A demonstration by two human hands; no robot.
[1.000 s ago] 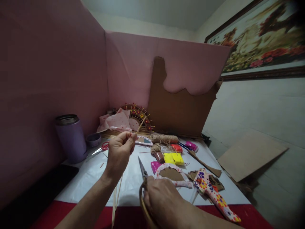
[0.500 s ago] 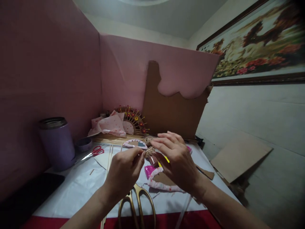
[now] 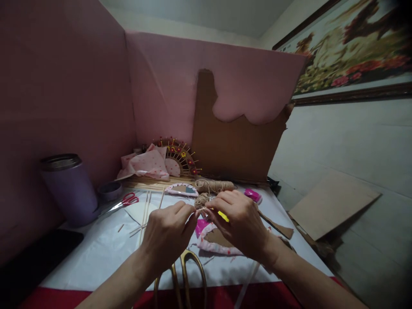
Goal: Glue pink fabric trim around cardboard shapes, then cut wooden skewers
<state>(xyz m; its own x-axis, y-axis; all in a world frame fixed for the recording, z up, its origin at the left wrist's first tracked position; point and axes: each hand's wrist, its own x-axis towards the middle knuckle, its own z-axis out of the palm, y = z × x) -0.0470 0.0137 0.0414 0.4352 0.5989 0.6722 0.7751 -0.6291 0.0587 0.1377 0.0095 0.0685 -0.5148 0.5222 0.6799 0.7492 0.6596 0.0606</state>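
My left hand (image 3: 167, 234) and my right hand (image 3: 240, 225) meet above the table, fingertips pinched together on a small thin stick piece (image 3: 201, 210) between them. Below my wrists lie gold-handled scissors (image 3: 180, 279). Just beyond my fingers are twine rolls (image 3: 214, 186), a pink clay packet (image 3: 201, 226) and a fabric-edged cardboard arch (image 3: 214, 244). Several bamboo skewers (image 3: 144, 210) lie left of my left hand.
A purple tumbler (image 3: 69, 189) and its lid (image 3: 110, 190) stand at the left, red-handled scissors (image 3: 124, 201) beside them. A skewer fan craft (image 3: 180, 156) and dotted pink fabric (image 3: 144, 165) sit at the back before a cardboard panel (image 3: 234, 146). A dark phone (image 3: 38, 257) lies near left.
My right hand left the gold scissors on the table and rose to meet my left hand. My left hand came down from holding the stick up; both now pinch it.
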